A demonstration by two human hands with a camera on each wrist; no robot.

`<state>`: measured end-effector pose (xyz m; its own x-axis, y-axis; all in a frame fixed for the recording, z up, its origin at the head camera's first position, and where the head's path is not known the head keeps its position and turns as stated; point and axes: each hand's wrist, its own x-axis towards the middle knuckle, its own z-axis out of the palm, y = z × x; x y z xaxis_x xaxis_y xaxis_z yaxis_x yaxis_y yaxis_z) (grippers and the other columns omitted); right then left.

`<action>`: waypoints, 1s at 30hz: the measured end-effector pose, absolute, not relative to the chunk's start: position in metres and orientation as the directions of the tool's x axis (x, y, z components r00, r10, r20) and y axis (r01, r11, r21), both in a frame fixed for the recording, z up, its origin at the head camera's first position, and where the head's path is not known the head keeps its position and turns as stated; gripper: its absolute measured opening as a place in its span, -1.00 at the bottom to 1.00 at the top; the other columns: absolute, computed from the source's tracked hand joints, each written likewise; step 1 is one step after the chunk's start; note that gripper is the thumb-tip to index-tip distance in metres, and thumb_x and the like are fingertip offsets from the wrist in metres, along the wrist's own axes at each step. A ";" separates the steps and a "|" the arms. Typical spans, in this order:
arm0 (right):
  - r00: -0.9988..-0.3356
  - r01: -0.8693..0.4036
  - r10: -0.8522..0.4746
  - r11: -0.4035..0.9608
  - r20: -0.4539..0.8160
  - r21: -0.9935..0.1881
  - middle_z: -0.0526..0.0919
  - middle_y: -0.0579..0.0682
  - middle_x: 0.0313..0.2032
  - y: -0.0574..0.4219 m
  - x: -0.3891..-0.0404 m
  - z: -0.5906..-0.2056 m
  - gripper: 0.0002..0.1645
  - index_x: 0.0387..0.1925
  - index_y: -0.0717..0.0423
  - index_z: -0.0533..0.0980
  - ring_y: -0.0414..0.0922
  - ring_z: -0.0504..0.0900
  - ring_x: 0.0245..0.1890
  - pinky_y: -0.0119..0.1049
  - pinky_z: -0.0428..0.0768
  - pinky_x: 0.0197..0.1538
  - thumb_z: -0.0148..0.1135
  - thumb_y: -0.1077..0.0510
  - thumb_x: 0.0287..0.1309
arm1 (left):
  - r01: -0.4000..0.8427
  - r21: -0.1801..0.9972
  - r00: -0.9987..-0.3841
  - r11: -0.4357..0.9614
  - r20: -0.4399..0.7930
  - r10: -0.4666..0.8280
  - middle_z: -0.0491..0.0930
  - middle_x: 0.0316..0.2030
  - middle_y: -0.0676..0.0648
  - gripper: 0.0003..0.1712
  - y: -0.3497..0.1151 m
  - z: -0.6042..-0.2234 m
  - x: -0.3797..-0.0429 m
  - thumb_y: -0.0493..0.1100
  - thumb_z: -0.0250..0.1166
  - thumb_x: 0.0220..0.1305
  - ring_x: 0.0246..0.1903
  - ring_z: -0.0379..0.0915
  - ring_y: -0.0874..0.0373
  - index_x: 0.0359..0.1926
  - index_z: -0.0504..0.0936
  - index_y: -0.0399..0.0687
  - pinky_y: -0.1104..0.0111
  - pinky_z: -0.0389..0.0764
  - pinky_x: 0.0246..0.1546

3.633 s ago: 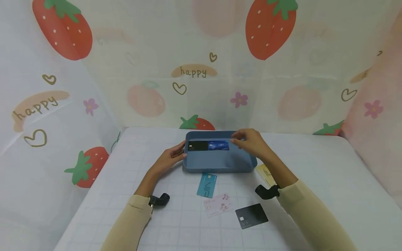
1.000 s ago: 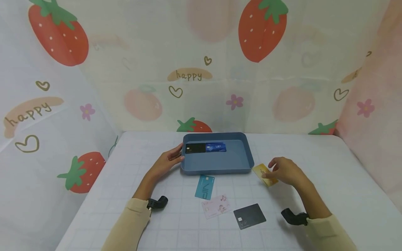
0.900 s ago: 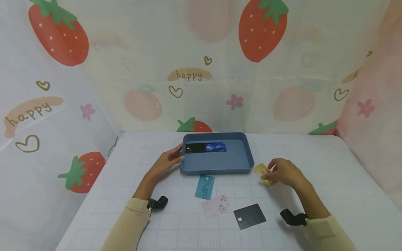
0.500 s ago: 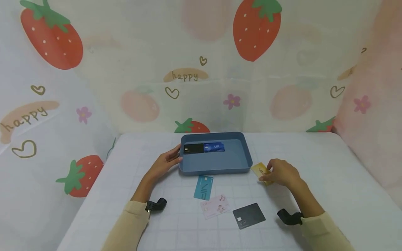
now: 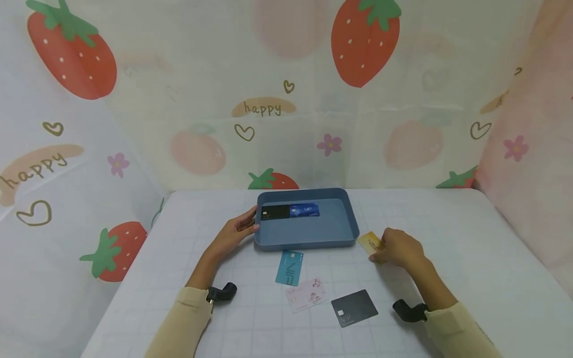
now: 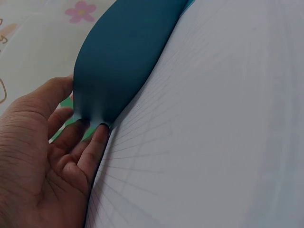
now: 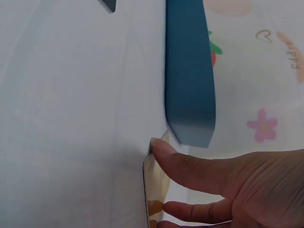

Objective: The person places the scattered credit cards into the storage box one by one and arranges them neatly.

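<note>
The left hand [image 5: 230,236] rests its fingertips against the blue tray's [image 5: 327,231] end, probably steadying it. Beside the tray's near right corner, the right hand [image 5: 403,247] pinches the gold card [image 5: 369,241] by its edges, a hold suiting something so thin on the counter [image 5: 250,323].

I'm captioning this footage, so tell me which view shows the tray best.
Head view: the tray shows almost whole, inside included. Both wrist views catch only part of its outside.
</note>
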<state>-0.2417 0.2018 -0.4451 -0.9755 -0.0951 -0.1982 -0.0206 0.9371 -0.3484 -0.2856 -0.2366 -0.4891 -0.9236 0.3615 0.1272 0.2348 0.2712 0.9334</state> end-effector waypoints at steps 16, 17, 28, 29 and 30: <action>-0.975 -0.018 -0.097 0.932 -0.202 -0.361 0.65 0.14 -0.28 0.206 -0.246 -0.447 -0.35 -0.09 0.39 0.53 0.01 0.52 -0.35 -0.11 0.51 -0.30 0.62 0.01 -0.04 | 0.225 0.932 -0.933 0.285 0.122 0.338 0.08 0.55 -0.19 -0.22 -0.239 -0.498 -0.291 -0.23 0.23 0.48 0.47 0.14 -0.16 0.57 0.09 -0.22 0.03 0.22 0.42; -0.974 -0.019 -0.100 0.930 -0.203 -0.366 0.66 0.15 -0.27 0.207 -0.246 -0.447 -0.34 -0.08 0.40 0.53 0.01 0.52 -0.34 -0.11 0.51 -0.30 0.62 0.02 -0.04 | 0.226 0.931 -0.934 0.285 0.123 0.337 0.08 0.55 -0.18 -0.22 -0.239 -0.501 -0.293 -0.23 0.23 0.48 0.47 0.14 -0.16 0.57 0.09 -0.21 0.04 0.22 0.42; -0.973 0.007 -0.091 0.906 -0.210 -0.424 0.66 0.24 -0.17 0.218 -0.251 -0.449 -0.37 -0.04 0.41 0.57 0.06 0.52 -0.27 -0.06 0.51 -0.23 0.62 0.10 -0.06 | 0.257 0.925 -0.926 0.281 0.153 0.344 0.11 0.55 -0.07 -0.20 -0.244 -0.516 -0.303 -0.12 0.27 0.47 0.47 0.17 -0.08 0.59 0.13 -0.07 0.10 0.26 0.42; -0.973 0.005 -0.093 0.905 -0.209 -0.426 0.66 0.25 -0.16 0.219 -0.252 -0.450 -0.38 -0.04 0.41 0.57 0.06 0.52 -0.26 -0.06 0.51 -0.23 0.62 0.12 -0.05 | 0.257 0.924 -0.927 0.283 0.152 0.344 0.12 0.55 -0.06 -0.20 -0.244 -0.516 -0.303 -0.11 0.28 0.47 0.47 0.18 -0.07 0.58 0.13 -0.06 0.11 0.26 0.42; -0.973 0.002 -0.098 0.902 -0.208 -0.432 0.65 0.26 -0.16 0.220 -0.253 -0.450 -0.40 -0.04 0.42 0.57 0.07 0.52 -0.26 -0.05 0.51 -0.22 0.61 0.13 -0.04 | 0.257 0.924 -0.927 0.284 0.152 0.344 0.12 0.55 -0.05 -0.20 -0.244 -0.516 -0.303 -0.11 0.28 0.46 0.47 0.18 -0.06 0.58 0.14 -0.06 0.11 0.25 0.42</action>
<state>-0.2527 0.2204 -0.4504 -0.9732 -0.0976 -0.2081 0.0020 0.9018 -0.4322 -0.3028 -0.2440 -0.5162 -0.9267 0.3436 0.1520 0.2568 0.2838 0.9239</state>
